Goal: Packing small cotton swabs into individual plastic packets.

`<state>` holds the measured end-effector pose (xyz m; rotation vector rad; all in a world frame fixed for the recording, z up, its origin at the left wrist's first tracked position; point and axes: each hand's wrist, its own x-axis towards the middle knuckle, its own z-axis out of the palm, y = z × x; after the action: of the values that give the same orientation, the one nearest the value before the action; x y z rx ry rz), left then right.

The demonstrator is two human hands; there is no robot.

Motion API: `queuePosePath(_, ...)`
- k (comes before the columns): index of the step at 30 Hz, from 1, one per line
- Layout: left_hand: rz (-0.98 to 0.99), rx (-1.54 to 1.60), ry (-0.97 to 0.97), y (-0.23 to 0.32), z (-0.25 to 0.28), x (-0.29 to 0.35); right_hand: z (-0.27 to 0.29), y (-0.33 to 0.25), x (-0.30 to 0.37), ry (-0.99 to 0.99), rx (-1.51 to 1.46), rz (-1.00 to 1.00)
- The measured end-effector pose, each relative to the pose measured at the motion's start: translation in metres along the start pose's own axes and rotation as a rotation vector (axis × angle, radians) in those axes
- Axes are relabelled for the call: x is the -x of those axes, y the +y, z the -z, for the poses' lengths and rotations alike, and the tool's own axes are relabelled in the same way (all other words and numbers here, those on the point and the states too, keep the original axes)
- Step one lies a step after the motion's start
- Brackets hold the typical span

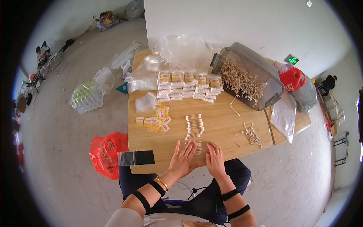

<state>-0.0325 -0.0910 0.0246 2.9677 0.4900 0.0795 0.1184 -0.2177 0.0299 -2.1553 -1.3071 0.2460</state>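
My left hand (182, 160) lies nearly flat on the table with its fingers stretched out. Across from it, my right hand (215, 159) rests with straight fingers, its palm side turned inward. Between the two hands is a short column of cotton swabs (199, 148), lying crosswise, partly hidden by the left fingertips. Just beyond them runs a longer column of cotton swabs (194, 126) laid side by side. A loose heap of cotton swabs (251, 134) sits to the right. Left of the column are scattered yellow-and-white label cards (155, 121).
Stacked bags of cotton swabs (189, 85) stand at the back of the wooden table (223, 128). A grey bin (261, 81) tipped on its side holds many swabs. Clear plastic bags (145, 102) lie at left, near a black pouch (143, 157). A red bag (109, 153) is beside the table.
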Motion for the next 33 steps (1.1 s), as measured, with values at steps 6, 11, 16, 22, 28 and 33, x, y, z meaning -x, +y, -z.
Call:
queuePosePath(6,-0.033,-0.008,0.004,-0.003,-0.007,-0.001,-0.002,-0.005,0.001,-0.053,0.055,0.076)
queuePosePath(11,0.048,0.104,0.047,-0.012,-0.003,0.006,-0.006,-0.014,0.001,-0.125,0.189,0.129)
queuePosePath(16,0.201,0.128,0.062,-0.021,-0.013,0.017,-0.018,-0.015,-0.005,-0.133,0.198,0.137)
queuePosePath(22,0.261,0.213,0.085,-0.010,-0.023,0.006,-0.052,-0.017,-0.003,-0.130,0.427,0.188)
queuePosePath(28,0.240,0.147,0.094,-0.011,-0.019,0.009,-0.051,-0.019,-0.003,-0.115,0.344,0.171)
queuePosePath(33,0.040,0.162,0.052,-0.015,-0.015,0.015,-0.052,-0.021,-0.006,-0.134,0.403,0.164)
